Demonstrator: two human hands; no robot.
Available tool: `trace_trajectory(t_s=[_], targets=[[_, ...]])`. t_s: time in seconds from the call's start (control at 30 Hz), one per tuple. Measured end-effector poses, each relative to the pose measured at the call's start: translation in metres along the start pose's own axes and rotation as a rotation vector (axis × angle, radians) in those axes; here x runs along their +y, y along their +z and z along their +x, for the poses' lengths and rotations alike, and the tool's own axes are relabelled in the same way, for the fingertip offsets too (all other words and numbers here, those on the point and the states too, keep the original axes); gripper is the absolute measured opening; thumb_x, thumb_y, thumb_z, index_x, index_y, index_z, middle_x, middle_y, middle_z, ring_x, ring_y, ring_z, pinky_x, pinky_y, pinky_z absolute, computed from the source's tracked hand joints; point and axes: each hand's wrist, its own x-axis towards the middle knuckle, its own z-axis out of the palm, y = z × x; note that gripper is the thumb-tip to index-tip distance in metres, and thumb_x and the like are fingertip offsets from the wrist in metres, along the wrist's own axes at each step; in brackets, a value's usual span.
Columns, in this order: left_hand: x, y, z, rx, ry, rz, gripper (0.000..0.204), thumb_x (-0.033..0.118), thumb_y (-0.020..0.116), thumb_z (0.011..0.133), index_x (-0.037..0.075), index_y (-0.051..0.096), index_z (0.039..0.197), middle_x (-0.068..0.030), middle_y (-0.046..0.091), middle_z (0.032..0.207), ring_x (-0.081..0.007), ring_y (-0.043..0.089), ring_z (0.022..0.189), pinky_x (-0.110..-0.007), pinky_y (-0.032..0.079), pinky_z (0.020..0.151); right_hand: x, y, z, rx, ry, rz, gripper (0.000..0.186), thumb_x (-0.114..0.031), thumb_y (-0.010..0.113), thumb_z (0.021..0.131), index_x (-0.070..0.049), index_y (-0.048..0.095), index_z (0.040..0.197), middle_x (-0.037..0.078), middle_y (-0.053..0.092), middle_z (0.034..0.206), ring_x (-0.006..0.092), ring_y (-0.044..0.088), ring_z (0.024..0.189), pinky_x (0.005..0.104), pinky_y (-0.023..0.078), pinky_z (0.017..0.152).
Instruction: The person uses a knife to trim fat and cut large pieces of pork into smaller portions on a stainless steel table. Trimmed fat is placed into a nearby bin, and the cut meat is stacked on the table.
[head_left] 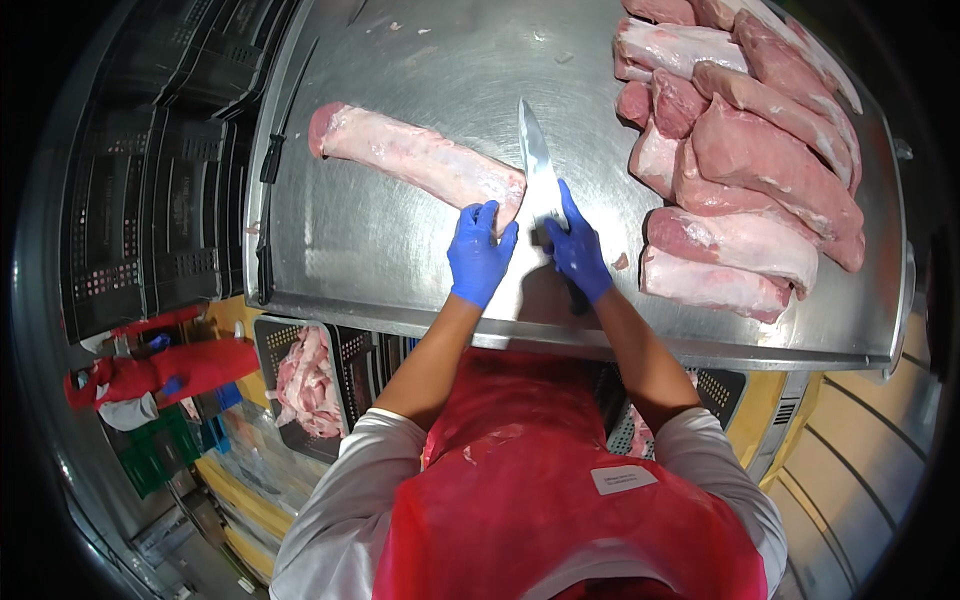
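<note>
A metal table (390, 260) forms the work surface, with stacked black crates (185, 200) along its left side. From where I stand, the person is positioned at the near edge, wearing a red apron (560, 510) and blue gloves.

Workpiece: one long, pale-faced piece of meat (415, 165) lies diagonally, left of centre, its near end at the left hand (478, 262).

Left hand: fingers bent, fingertips touching the near end of the piece; whether they grip it firmly, I cannot tell.

Right hand (580, 250): closed on a knife (537, 155), blade directed away from the body, just beside the end of the meat.

Stock: a pile of meat pieces (775, 160) occupies the right side of the table, several overlapping.

Secondary items: a black-handled tool (272, 158) rests along the left edge. Below the near edge, at left, a perforated crate (350, 365) contains meat trimmings (308, 385). Further left, a co-worker in red (200, 370) is visible.
</note>
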Motion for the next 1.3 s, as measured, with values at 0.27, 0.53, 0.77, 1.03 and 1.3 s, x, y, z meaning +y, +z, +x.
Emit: trace_trajectory(t_s=[0.27, 0.53, 0.77, 1.03, 1.3], targets=[[-0.009, 0.029, -0.009, 0.155, -0.082, 0.010, 0.022, 0.015, 0.071, 0.082, 0.000, 0.069, 0.098, -0.0139, 0.065, 0.088, -0.0274, 0.064, 0.075, -0.037, 0.053, 0.069, 0.023, 0.017, 0.058, 0.057, -0.477, 0.073, 0.065, -0.030, 0.055, 0.099, -0.015, 0.029, 0.156, 0.005, 0.063, 0.076, 0.0120, 0.059, 0.063, 0.0299, 0.051, 0.062], [0.000, 0.033, -0.021, 0.232, -0.275, -0.134, 0.017, 0.016, 0.071, 0.083, 0.002, 0.070, 0.094, -0.0135, 0.066, 0.088, -0.0281, 0.065, 0.075, -0.038, 0.053, 0.067, 0.006, 0.010, 0.056, -0.147, -0.439, -0.113, 0.062, -0.022, 0.056, 0.099, -0.018, 0.031, 0.155, 0.013, 0.066, 0.077, 0.0198, 0.066, 0.069, 0.0313, 0.052, 0.068], [-0.003, 0.041, -0.025, 0.322, -0.370, -0.247, 0.018, 0.012, 0.076, 0.080, 0.001, 0.071, 0.093, -0.0130, 0.069, 0.086, -0.0207, 0.068, 0.071, -0.032, 0.055, 0.069, 0.050, -0.045, -0.013, -0.276, -0.328, -0.456, 0.065, -0.010, 0.057, 0.097, -0.021, 0.031, 0.155, 0.013, 0.063, 0.073, 0.0179, 0.060, 0.065, 0.0325, 0.050, 0.066], [-0.001, 0.027, -0.018, 0.264, -0.351, -0.319, 0.014, 0.008, 0.075, 0.078, 0.001, 0.071, 0.091, -0.0130, 0.069, 0.083, -0.0196, 0.068, 0.072, -0.032, 0.054, 0.069, -0.003, 0.015, 0.045, -0.258, -0.354, -0.318, 0.063, -0.015, 0.057, 0.098, -0.019, 0.031, 0.155, 0.015, 0.063, 0.073, 0.0204, 0.060, 0.063, 0.0350, 0.050, 0.066], [-0.003, 0.022, -0.025, 0.341, -0.353, -0.377, 0.008, 0.006, 0.073, 0.078, 0.003, 0.067, 0.082, -0.0103, 0.065, 0.078, -0.0187, 0.062, 0.065, -0.032, 0.051, 0.064, 0.045, -0.016, 0.009, -0.312, -0.515, -0.542, 0.064, -0.015, 0.058, 0.097, -0.019, 0.030, 0.155, 0.022, 0.064, 0.074, 0.0378, 0.065, 0.067, 0.0445, 0.049, 0.065]])
